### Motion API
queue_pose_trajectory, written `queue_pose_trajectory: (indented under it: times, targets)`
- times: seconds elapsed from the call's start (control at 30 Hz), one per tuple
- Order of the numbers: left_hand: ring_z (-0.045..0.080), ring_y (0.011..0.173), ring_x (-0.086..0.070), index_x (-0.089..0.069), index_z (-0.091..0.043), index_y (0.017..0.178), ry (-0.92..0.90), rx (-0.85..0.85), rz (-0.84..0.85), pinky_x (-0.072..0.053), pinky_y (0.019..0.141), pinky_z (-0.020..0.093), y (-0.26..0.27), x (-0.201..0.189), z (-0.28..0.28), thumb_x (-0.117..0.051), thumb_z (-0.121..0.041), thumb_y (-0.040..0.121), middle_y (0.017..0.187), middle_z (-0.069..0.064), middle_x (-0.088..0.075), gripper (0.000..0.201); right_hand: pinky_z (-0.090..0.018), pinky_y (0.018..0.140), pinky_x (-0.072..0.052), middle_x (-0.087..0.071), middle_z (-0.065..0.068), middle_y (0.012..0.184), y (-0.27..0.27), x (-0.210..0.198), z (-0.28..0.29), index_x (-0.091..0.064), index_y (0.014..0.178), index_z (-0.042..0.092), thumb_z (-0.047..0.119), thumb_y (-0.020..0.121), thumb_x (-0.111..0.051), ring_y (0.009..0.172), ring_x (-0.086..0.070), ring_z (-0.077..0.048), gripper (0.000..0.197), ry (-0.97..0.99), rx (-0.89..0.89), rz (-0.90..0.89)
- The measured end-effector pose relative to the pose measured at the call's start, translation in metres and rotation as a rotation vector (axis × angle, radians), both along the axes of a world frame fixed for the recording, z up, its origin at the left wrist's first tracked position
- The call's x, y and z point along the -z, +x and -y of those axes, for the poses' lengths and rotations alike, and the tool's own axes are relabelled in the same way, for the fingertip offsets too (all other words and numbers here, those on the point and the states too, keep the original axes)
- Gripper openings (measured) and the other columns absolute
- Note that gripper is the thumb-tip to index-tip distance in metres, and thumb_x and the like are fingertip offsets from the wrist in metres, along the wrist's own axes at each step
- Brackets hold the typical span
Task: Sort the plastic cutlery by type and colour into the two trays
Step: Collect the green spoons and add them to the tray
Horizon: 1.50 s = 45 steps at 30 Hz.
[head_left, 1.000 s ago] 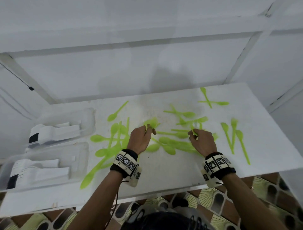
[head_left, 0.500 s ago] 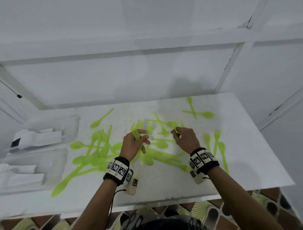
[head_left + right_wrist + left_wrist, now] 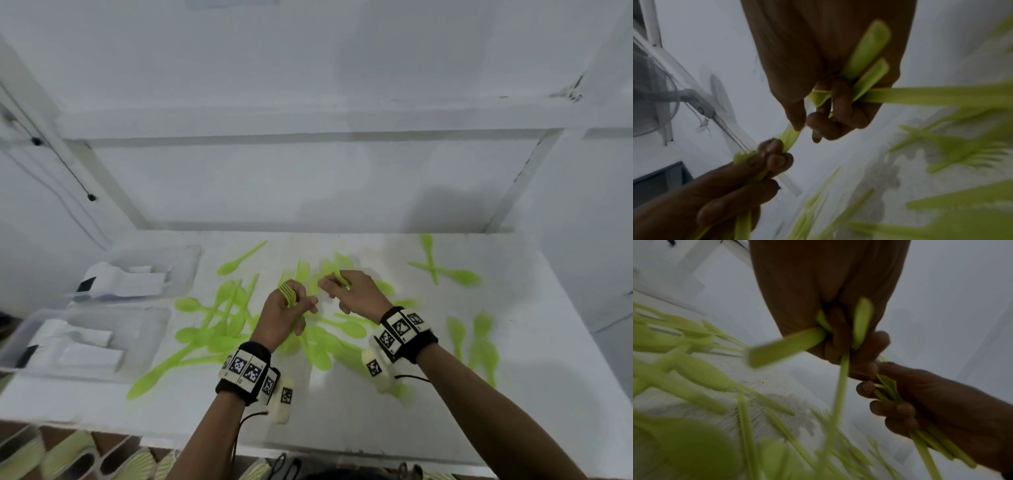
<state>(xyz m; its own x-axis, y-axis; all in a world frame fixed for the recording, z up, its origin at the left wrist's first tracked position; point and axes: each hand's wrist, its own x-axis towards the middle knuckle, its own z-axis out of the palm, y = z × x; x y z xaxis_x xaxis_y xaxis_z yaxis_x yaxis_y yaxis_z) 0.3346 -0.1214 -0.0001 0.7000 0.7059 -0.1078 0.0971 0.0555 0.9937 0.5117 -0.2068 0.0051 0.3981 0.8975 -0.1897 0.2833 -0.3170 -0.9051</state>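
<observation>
My left hand [image 3: 301,303] is raised over the white table [image 3: 342,407] and grips a few green forks [image 3: 287,294], tines pointing up and away. Its curled fingers [image 3: 840,340] wrap the green handles [image 3: 785,347]. Close to its right, my right hand [image 3: 337,287] grips more green cutlery [image 3: 341,279], whose handles [image 3: 869,53] stick out past the palm. The two hands nearly touch. Loose green spoons [image 3: 219,329] lie in a pile under and left of them. Two clear trays [image 3: 186,270] [image 3: 156,342] at the left hold white cutlery [image 3: 126,282].
More green spoons [image 3: 483,342] lie at the right of the table, and a crossed pair [image 3: 435,270] lies at the back right. A white wall stands close behind the table. A fan [image 3: 653,105] shows in the right wrist view.
Both hands have risen off the cutlery pile and drawn together. The left hand now holds forks upright, and the right hand has carried its pieces towards the left hand.
</observation>
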Motion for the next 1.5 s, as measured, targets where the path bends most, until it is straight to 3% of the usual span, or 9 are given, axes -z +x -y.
queue_pose_trajectory:
  times: [0.1, 0.23, 0.3, 0.47, 0.7, 1.03, 1.13, 1.3, 1.5]
  targets:
    - [0.011, 0.044, -0.033, -0.045, -0.009, 0.088, 0.021, 0.119, -0.013, -0.029, 0.043, 0.021, 0.003, -0.003, -0.006, -0.057, -0.005, 0.102, 0.078, 0.014, -0.06, 0.019, -0.024, 0.054, -0.049, -0.07, -0.001, 0.078, 0.019, 0.003, -0.008, -0.077, 0.097, 0.019, 0.036, 0.098, -0.058, 0.048, -0.056, -0.015, 0.026, -0.027, 0.067, 0.12]
    - [0.011, 0.049, -0.028, -0.054, -0.009, 0.107, 0.103, 0.25, -0.12, -0.028, 0.048, 0.019, 0.004, 0.002, -0.021, -0.039, -0.008, 0.109, 0.084, 0.003, -0.047, 0.015, -0.041, 0.08, -0.054, -0.073, -0.012, 0.089, 0.053, 0.02, -0.015, -0.07, 0.089, 0.013, 0.04, 0.094, -0.056, 0.093, -0.068, -0.037, 0.032, -0.243, 0.18, 0.519]
    - [0.013, 0.051, -0.028, -0.062, -0.012, 0.116, 0.104, 0.273, -0.15, -0.027, 0.049, 0.02, 0.003, 0.005, -0.029, -0.036, -0.008, 0.11, 0.085, 0.002, -0.045, 0.027, -0.039, 0.083, -0.055, -0.073, -0.011, 0.097, 0.054, 0.029, -0.018, -0.069, 0.093, 0.013, 0.042, 0.093, -0.063, 0.101, -0.066, -0.035, 0.029, -0.342, 0.19, 0.583]
    - [0.017, 0.05, -0.04, -0.072, -0.012, 0.103, 0.021, 0.26, -0.18, -0.032, 0.05, 0.02, -0.002, 0.017, -0.045, -0.035, -0.004, 0.109, 0.093, 0.008, -0.046, 0.038, -0.037, 0.088, -0.05, -0.064, -0.012, 0.118, 0.046, 0.045, -0.029, -0.064, 0.113, 0.014, 0.047, 0.089, -0.065, 0.111, -0.061, -0.035, 0.041, -0.508, 0.115, 0.689]
    - [0.018, 0.043, -0.042, -0.069, -0.007, 0.107, 0.019, 0.196, -0.137, -0.033, 0.047, 0.021, 0.007, 0.025, -0.058, -0.035, -0.004, 0.109, 0.09, 0.007, -0.048, 0.035, -0.037, 0.078, -0.049, -0.062, -0.018, 0.109, 0.036, 0.046, -0.022, -0.062, 0.112, 0.009, 0.027, 0.088, -0.063, 0.103, -0.062, -0.04, 0.03, -0.529, 0.16, 0.719]
    - [0.013, 0.04, -0.025, -0.075, -0.006, 0.104, -0.022, 0.181, -0.146, -0.023, 0.039, 0.02, 0.057, 0.018, -0.059, -0.04, 0.003, 0.1, 0.07, 0.003, -0.04, 0.036, -0.036, 0.063, -0.049, -0.065, -0.004, 0.07, 0.013, 0.029, 0.015, -0.058, 0.072, 0.015, 0.037, 0.09, -0.063, 0.067, -0.062, -0.03, 0.029, -0.138, 0.384, 0.545]
    - [0.014, 0.043, -0.02, -0.076, -0.008, 0.101, -0.007, 0.324, -0.198, -0.02, 0.04, 0.021, 0.075, 0.017, -0.046, -0.041, 0.001, 0.1, 0.064, -0.001, -0.035, 0.036, -0.03, 0.053, -0.052, -0.075, 0.002, 0.078, 0.007, 0.013, 0.032, -0.065, 0.082, 0.014, 0.032, 0.095, -0.063, 0.053, -0.062, -0.018, 0.022, 0.013, 0.484, 0.254]
    - [0.012, 0.044, -0.025, -0.075, -0.007, 0.106, -0.019, 0.379, -0.268, -0.022, 0.039, 0.019, 0.101, 0.019, -0.025, -0.047, -0.019, 0.107, 0.075, 0.004, -0.037, 0.031, -0.025, 0.046, -0.027, -0.078, -0.011, 0.09, 0.009, -0.005, 0.064, -0.067, 0.106, 0.007, 0.012, 0.099, -0.055, 0.043, -0.053, -0.02, 0.015, 0.156, 0.696, -0.309]
    - [0.011, 0.04, -0.037, -0.077, -0.011, 0.096, 0.002, 0.404, -0.29, -0.031, 0.039, 0.019, 0.123, 0.022, -0.007, -0.062, -0.045, 0.099, 0.076, -0.003, -0.07, 0.037, -0.025, 0.049, -0.016, -0.077, -0.008, 0.104, -0.006, -0.006, 0.092, -0.073, 0.112, 0.012, 0.007, 0.102, -0.041, 0.064, -0.065, -0.025, 0.034, 0.143, 0.573, -0.322]
